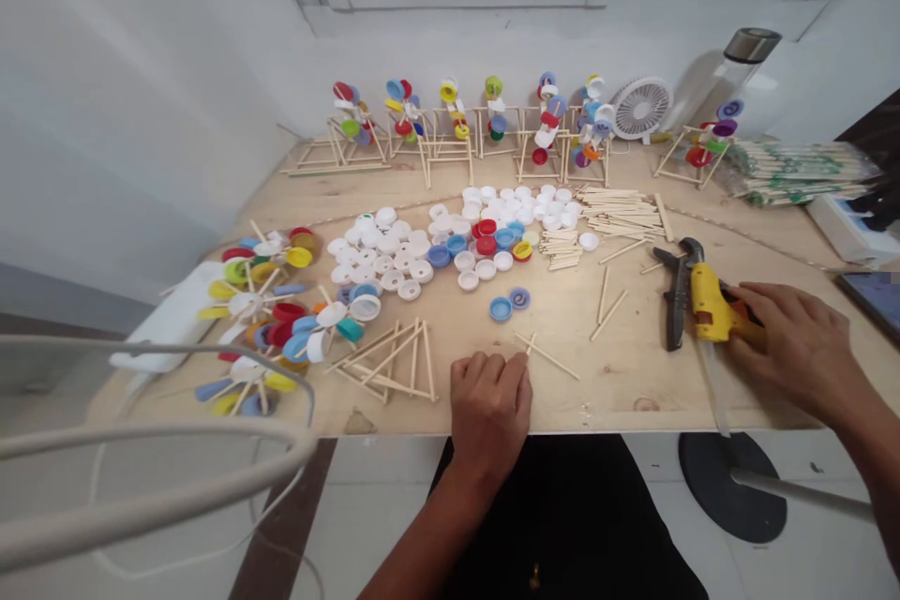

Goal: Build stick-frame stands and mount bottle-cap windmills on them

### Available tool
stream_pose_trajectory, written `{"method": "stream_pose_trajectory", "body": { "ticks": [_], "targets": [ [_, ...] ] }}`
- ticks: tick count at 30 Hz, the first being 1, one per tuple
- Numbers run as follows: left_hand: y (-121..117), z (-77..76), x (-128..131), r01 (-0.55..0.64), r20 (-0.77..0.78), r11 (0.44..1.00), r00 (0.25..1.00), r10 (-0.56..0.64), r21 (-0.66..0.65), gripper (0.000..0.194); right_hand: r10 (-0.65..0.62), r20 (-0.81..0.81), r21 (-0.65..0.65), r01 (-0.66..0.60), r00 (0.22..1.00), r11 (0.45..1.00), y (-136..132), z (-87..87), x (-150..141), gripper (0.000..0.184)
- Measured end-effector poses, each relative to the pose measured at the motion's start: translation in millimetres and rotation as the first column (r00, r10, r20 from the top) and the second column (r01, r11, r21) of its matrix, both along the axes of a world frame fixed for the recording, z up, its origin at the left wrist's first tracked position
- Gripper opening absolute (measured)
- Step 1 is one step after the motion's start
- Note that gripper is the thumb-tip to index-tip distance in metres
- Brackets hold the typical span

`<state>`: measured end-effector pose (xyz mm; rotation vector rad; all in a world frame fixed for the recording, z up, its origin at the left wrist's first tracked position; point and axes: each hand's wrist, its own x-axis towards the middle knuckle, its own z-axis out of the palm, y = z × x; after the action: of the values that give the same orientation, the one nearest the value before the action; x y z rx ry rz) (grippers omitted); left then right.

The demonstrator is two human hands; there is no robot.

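The near edge of the desk (611, 394) runs just before my lap, and my left hand (492, 403) rests right by it. Those fingers are curled together, pinching a thin stick (531, 344) whose tip meets a longer stick (555, 361) lying aslant. My right hand (802, 347) wraps its fingers round the handle of a yellow glue gun (710, 300) (their undersides are hidden from me); its glue rod (717, 394) reaches past the near edge. Plain wood gives me room between my two hands. On my left sit a triangular stick frame (429, 361) and a heap of cap wheels (246, 305). Beyond lie two blue caps (501, 307), then many white caps (404, 262) and stacked sticks (619, 211). Farther back, a clear packet (802, 164) holds more sticks, and cap wheels on stands (498, 123) line the wall beside a small fan (641, 109).
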<state>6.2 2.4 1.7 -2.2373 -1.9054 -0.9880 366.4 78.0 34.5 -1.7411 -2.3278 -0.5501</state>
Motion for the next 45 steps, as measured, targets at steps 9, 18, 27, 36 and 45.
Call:
{"method": "stream_pose_trajectory", "body": {
  "ticks": [9, 18, 27, 36, 45],
  "targets": [
    [0, 1.7, 0, 0.007, -0.002, 1.000, 1.000, -0.007, -0.013, 0.014, 0.300, -0.447, -0.039, -0.354, 0.842, 0.934, -40, 13.4, -132, 0.013],
    [0, 1.5, -1, 0.010, -0.006, 0.999, 1.000, -0.010, -0.031, 0.016, 0.295, -0.326, -0.147, -0.356, 0.898, 0.923, -33, -13.3, -208, 0.020],
    [1, 2.2, -2, 0.011, -0.006, 0.999, 1.000, -0.011, -0.033, 0.016, 0.264, -0.414, -0.117, -0.339, 0.871, 0.934, -42, -13.0, -197, 0.019],
    [2, 4.0, -1, 0.010, 0.000, 1.000, 1.000, -0.010, -0.029, 0.015, 0.263, -0.407, -0.125, -0.338, 0.875, 0.933, -42, -13.7, -196, 0.018],
    [1, 3.3, -2, 0.007, -0.010, 0.999, 1.000, -0.007, -0.034, 0.016, 0.284, -0.411, -0.123, -0.361, 0.866, 0.924, -42, -13.4, -195, 0.017]
  ]
}}
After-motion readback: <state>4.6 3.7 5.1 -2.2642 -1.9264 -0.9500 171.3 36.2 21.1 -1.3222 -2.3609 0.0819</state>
